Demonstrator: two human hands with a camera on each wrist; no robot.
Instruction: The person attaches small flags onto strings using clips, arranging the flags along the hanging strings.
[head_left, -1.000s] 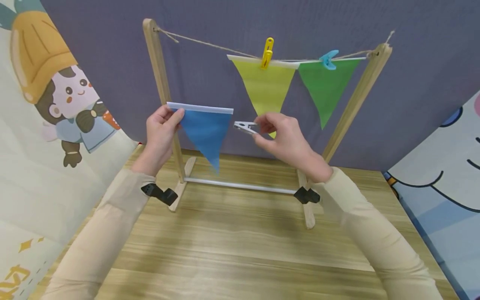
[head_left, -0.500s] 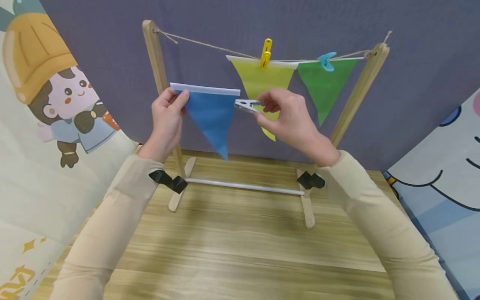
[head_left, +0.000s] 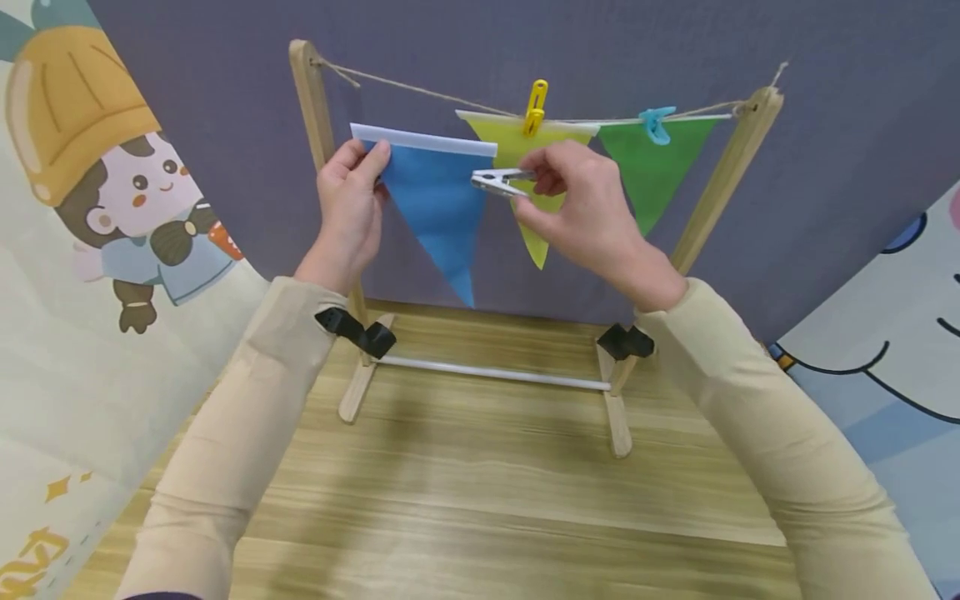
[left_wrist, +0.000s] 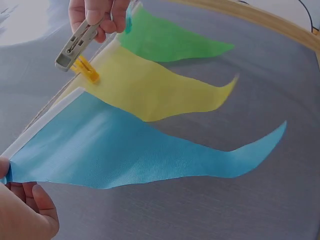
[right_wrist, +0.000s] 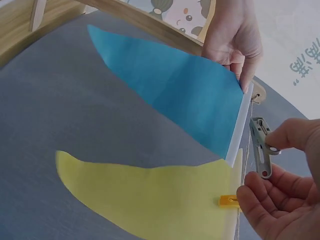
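Note:
My left hand pinches the upper left corner of a blue triangular pennant with a white top band. The pennant hangs point down, just below the left stretch of twine. A grey clothespin sits between the thumb and fingers of my right hand, its nose pointing left at the pennant's right edge. In the right wrist view the clothespin appears apart from the white band. A yellow pennant hangs partly behind the right hand, held on the twine by a yellow clothespin.
A green pennant hangs at the right from a light blue clothespin. Wooden posts hold up the twine, with a white rod joining their feet on the wood-grain table. A grey-purple backdrop stands behind.
Both hands have risen toward the twine and shifted slightly right, carrying the blue pennant and the grey clothespin up with them. The yellow and green pennants stay hanging.

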